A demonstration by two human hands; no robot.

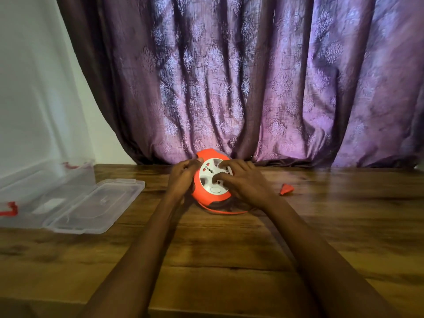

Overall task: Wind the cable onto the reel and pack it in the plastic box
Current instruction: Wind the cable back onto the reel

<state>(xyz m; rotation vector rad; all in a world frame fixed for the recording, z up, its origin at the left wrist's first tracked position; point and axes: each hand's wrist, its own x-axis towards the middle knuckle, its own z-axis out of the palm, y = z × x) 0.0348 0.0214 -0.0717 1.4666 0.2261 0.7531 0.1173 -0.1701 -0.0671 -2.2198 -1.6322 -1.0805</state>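
Observation:
An orange cable reel (pixel 202 193) with a white socket face (pixel 207 177) stands tilted on the wooden table (pixel 229 249), close to the curtain. My left hand (pixel 182 177) grips the reel's left rim, fingers curled over its edge. My right hand (pixel 243 180) lies on the white face with fingertips hooked into its recesses. A flat orange cable (pixel 220 211) loops out from under the reel toward the right. Its red plug (pixel 286 189) lies on the table to the right of my right hand. The clear plastic box (pixel 29 198) sits open at the left.
The box's clear lid (pixel 96 203) lies flat on the table, hinged open to the right of the box. Red latches (pixel 9 210) mark the box's ends. A purple patterned curtain (pixel 252 88) hangs right behind the reel. A white wall stands at the left.

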